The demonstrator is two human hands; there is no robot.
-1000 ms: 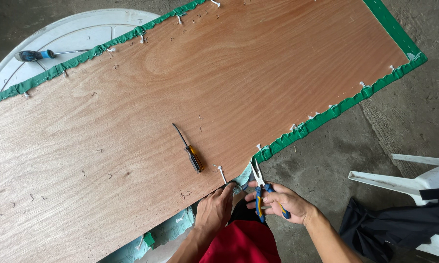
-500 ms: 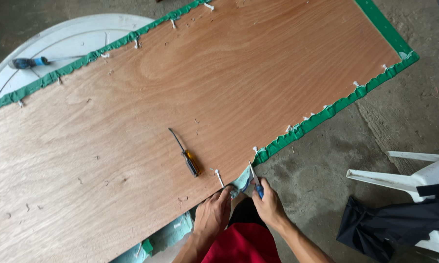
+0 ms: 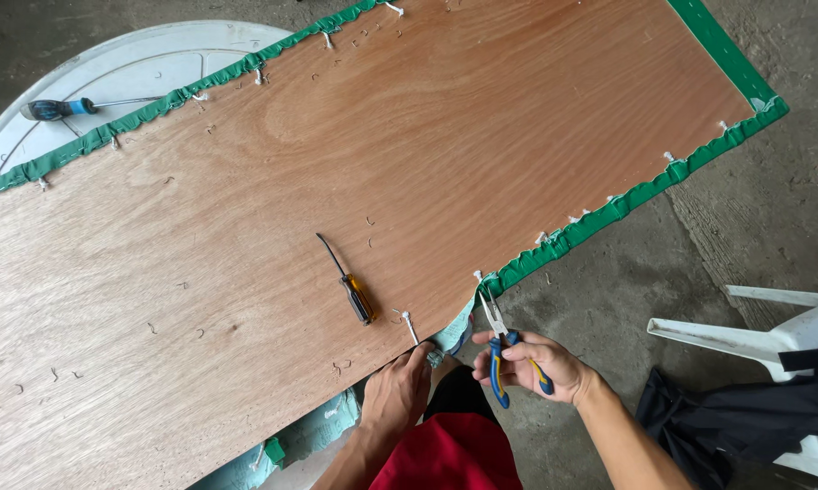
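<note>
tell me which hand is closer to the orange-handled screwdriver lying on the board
Left. The left hand rests on the board's near edge, just below and right of the orange-handled screwdriver. The right hand is off the board, farther right, holding blue-handled pliers.

The right hand [image 3: 531, 365] holds blue-and-yellow needle-nose pliers [image 3: 499, 340], their tip at the plywood board's [image 3: 409, 154] edge beside the green fabric trim [image 3: 626, 204]. The left hand [image 3: 398, 392] presses the board's edge near an amber-handled screwdriver [image 3: 350, 283]. A blue-handled screwdriver [image 3: 64, 108] lies on the white round surface [image 3: 137, 63].
</note>
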